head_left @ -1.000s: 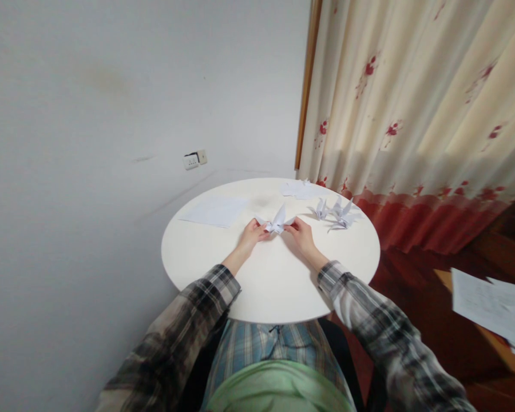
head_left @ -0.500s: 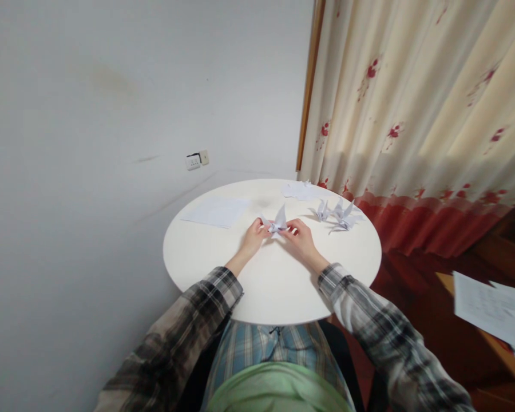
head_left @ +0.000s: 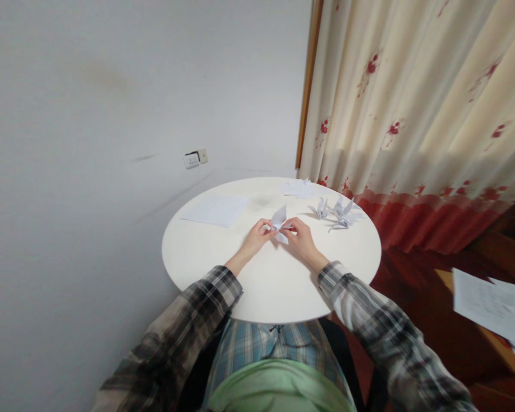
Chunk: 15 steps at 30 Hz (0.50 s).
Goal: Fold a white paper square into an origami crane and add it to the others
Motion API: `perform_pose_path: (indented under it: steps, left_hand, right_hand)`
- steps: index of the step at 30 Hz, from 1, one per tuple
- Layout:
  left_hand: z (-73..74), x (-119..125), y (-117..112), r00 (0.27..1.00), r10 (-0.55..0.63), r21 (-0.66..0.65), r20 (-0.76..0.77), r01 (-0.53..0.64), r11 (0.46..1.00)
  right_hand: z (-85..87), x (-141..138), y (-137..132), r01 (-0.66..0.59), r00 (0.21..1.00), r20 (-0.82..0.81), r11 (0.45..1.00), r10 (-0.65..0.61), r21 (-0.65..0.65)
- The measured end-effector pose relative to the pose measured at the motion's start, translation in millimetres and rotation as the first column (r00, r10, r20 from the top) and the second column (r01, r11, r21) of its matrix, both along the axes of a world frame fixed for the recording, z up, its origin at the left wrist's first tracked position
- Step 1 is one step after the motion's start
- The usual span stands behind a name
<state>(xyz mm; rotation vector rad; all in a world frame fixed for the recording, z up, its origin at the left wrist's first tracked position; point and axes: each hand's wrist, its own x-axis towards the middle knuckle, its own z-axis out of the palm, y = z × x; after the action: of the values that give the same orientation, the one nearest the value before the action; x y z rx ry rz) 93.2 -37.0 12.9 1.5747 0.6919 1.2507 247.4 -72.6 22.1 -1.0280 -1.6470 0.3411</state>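
A white folded paper crane [head_left: 280,217] is held between my two hands, just above the round white table [head_left: 270,286]. Its wings spread, one pointing away from me and one toward me. My left hand [head_left: 257,236] pinches its left side between thumb and fingers. On the other side, my right hand [head_left: 301,236] pinches the right end in the same way. The fingers partly cover the paper where they grip. Several finished-looking white paper cranes [head_left: 342,214] stand together to the right of my right hand.
Flat white paper sheets [head_left: 215,210] lie at the table's left. More paper pieces [head_left: 299,189] rest at the far edge. A wall [head_left: 90,200] with a socket [head_left: 191,161] borders the left; a curtain [head_left: 412,126] hangs at the right. Written papers [head_left: 489,303] lie lower right.
The crane has turned between my fingers: its wings now point away from and toward me. My left hand has shifted slightly to the right.
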Motion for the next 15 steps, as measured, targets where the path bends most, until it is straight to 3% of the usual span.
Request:
perform_pose_path:
  steps: [6,15]
  left_hand:
    - [6.1,-0.1,-3.2,0.997,0.038,-0.12,0.073,-0.03,0.992]
    - [11.4,-4.5,-4.7,0.964,0.032,-0.267,0.263,0.041,0.963]
  right_hand:
    - [-0.6,0.7,1.3,-0.063,0.992,-0.105,0.998,0.063,0.003]
    - [-2.0,4.4,11.6,0.012,0.942,-0.333,0.995,-0.043,-0.095]
